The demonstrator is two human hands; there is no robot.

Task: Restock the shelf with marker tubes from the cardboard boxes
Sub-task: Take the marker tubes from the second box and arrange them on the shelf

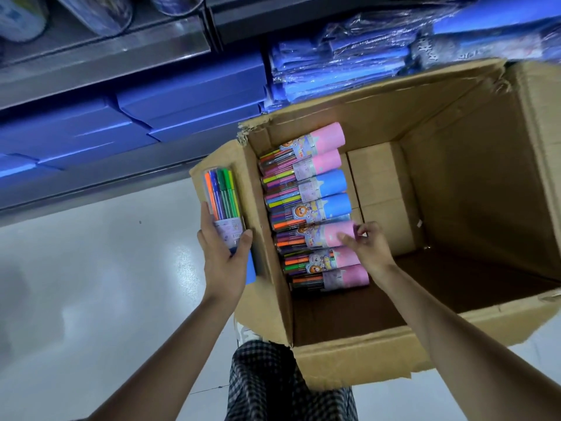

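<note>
1. A large cardboard box [455,183] stands open on a pale glossy floor [91,284], right in front of a shelf unit [106,65].
2. A row of seven marker tubes [309,208] lies on its side along the left inner wall of the box, each touching the next. Their bases are pink or blue and point right; the clear ends with coloured markers point left.
3. To the right of the row, smaller plain cartons [379,189] cover part of the box bottom. The rest of the bottom is bare brown cardboard.
4. The left hand [224,259] holds one clear tube of markers [224,205] just outside the box's left wall, above its flap. The fingers wrap around the lower part of the tube, and its blue base shows below the hand.
5. The right hand [368,247] reaches into the box. Its thumb and fingertips pinch the base end of a pink tube [328,235], the fifth from the far end of the row.
6. On the lower shelves sit blue boxes [127,123] and blue items in clear plastic wrap [349,62]. The upper shelf carries a few round containers [97,10], only partly in view.
7. A checked trouser leg [264,384] shows at the bottom edge, between the two forearms.
</note>
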